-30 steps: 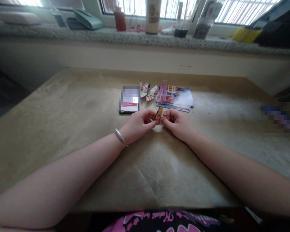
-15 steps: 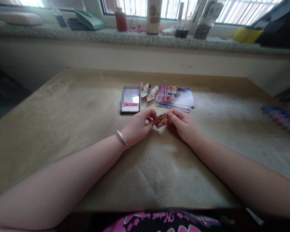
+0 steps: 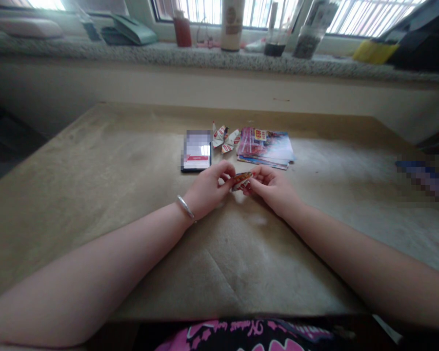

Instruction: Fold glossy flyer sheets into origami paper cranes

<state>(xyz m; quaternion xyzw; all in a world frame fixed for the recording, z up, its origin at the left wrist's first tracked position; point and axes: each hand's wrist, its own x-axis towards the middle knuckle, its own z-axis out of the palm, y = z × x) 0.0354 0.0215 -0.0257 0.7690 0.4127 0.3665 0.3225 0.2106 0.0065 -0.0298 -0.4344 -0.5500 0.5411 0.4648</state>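
Between my two hands is a small piece of folded printed paper [image 3: 241, 181], red, orange and white, held just above the table [image 3: 219, 263]. My left hand [image 3: 214, 187] pinches its left end between thumb and fingers. At the right end, my right hand [image 3: 274, 187] grips it, thumb on the near side and fingers behind. Just beyond the hands sits a folded paper figure [image 3: 225, 139] with pointed flaps, white with red print. A phone [image 3: 196, 151] with a lit, partly blurred screen lies left of that figure. To its right is a stack of colourful printed sheets [image 3: 267, 146].
A blurred blue and pink item [image 3: 426, 183] lies at the table's right side. Behind the table, a speckled stone sill [image 3: 197, 56] carries a red bottle [image 3: 183, 30], a tall cream bottle [image 3: 231, 24], a green case [image 3: 135, 30] and a yellow object [image 3: 376, 51].
The folded paper has tilted and looks narrower. My right thumb has shifted left along it and the right fingers have curled beneath. My left hand is nearly unmoved.
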